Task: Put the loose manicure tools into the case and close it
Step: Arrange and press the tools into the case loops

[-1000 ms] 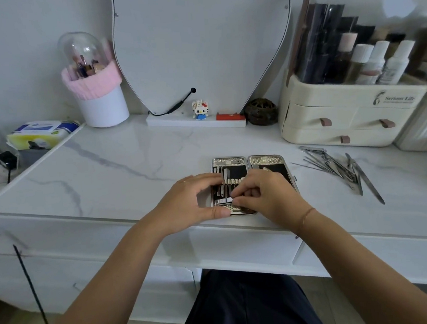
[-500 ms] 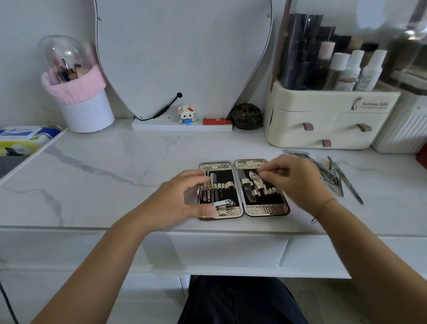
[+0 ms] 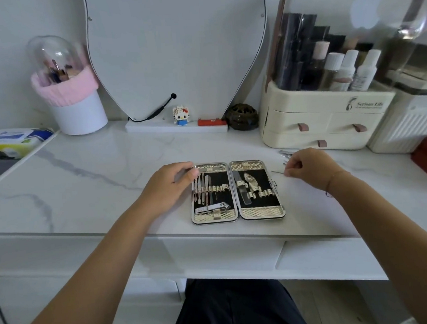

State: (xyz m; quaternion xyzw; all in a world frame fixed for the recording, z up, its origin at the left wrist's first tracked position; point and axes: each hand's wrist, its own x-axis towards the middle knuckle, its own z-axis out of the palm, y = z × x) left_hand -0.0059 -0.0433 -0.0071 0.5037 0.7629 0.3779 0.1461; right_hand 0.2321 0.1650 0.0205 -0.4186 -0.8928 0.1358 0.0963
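Case (image 3: 262,212) lay open on worktop (image 3: 94,186), left hand (image 3: 167,188) resting loose at its far-left corner; right hand (image 3: 310,169), just right of it beside loose tools (image 3: 285,153), pinched a thin tool (image 3: 277,172) pointing caseward.

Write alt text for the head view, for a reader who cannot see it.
An open manicure case lies flat on a marble table, several tools in its loops. The left hand rests on its left edge; the right hand pinches a thin tool beside it.

One case (image 3: 214,216); two hands, left hand (image 3: 169,185) and right hand (image 3: 307,166) — three white bottles (image 3: 347,69), three drawers (image 3: 293,119), one mirror (image 3: 178,49).
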